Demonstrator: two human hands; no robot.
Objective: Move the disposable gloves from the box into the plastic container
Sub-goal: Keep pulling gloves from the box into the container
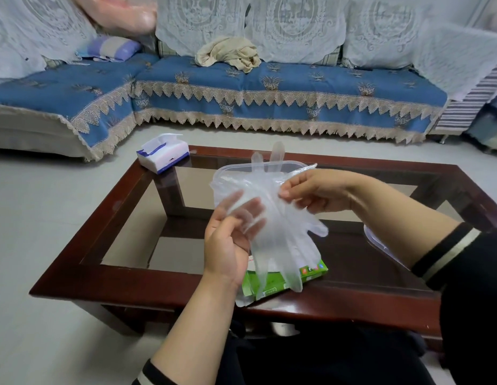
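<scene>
While both hands (228, 240) (316, 193) hold clear gloves (280, 232) above the green box (311, 273), each grip pinches plastic

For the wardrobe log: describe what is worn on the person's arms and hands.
Both hands are bare: no rings, watch or gloves show on the left hand or the right hand. Both forearms are uncovered. Each arm wears a dark, near-black sleeve pushed up toward the elbow, ending in a ribbed cuff with one pale grey-cream band between black bands: the right cuff and the left cuff.
</scene>
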